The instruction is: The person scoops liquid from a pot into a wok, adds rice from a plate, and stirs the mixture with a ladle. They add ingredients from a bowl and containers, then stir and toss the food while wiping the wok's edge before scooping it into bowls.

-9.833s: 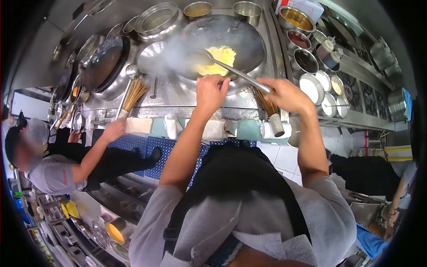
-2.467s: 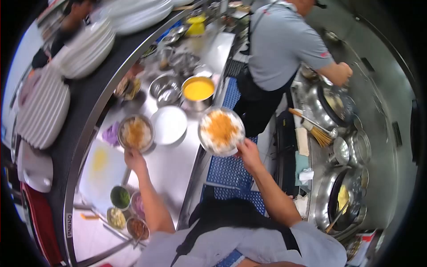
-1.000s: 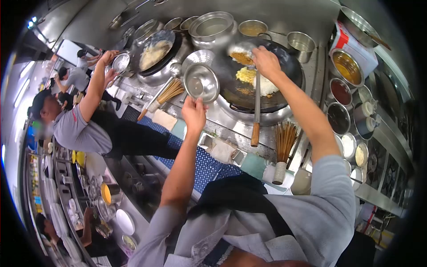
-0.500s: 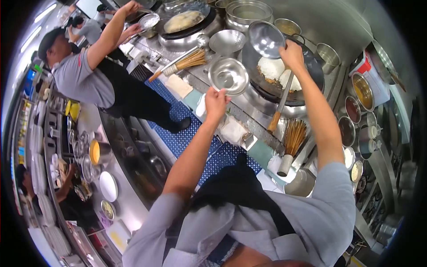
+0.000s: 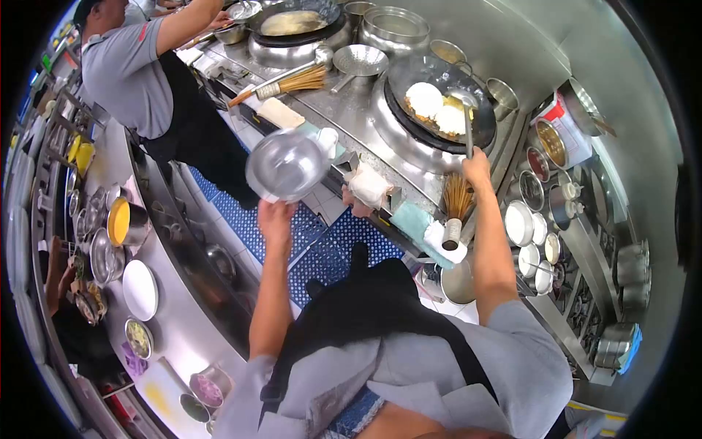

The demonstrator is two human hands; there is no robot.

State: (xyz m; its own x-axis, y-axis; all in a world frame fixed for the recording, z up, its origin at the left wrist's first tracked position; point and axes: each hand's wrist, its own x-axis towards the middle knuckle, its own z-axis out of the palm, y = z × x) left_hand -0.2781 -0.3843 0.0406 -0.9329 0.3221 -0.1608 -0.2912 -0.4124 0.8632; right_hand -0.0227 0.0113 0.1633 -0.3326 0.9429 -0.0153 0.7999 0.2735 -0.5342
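Note:
My left hand (image 5: 275,217) holds empty steel bowls (image 5: 288,164) by the rim, raised over the blue floor mat (image 5: 314,241) away from the stove. My right hand (image 5: 477,164) grips the handle of a ladle (image 5: 467,121) whose scoop rests in the black wok (image 5: 439,102). Two white mounds of rice and some yellow egg (image 5: 433,107) lie in the wok.
A co-worker in a grey shirt (image 5: 128,66) stands at the far wok (image 5: 292,25). Bamboo brushes (image 5: 457,208), folded cloths (image 5: 369,186) and seasoning bowls (image 5: 537,212) line the stove edge. Behind me, a steel counter (image 5: 168,307) carries a white plate, a yellow-filled pot and small ingredient bowls.
My left hand has swung the emptied bowls left, away from the stove. My right hand has let go of the bowl it held over the wok and taken the ladle handle.

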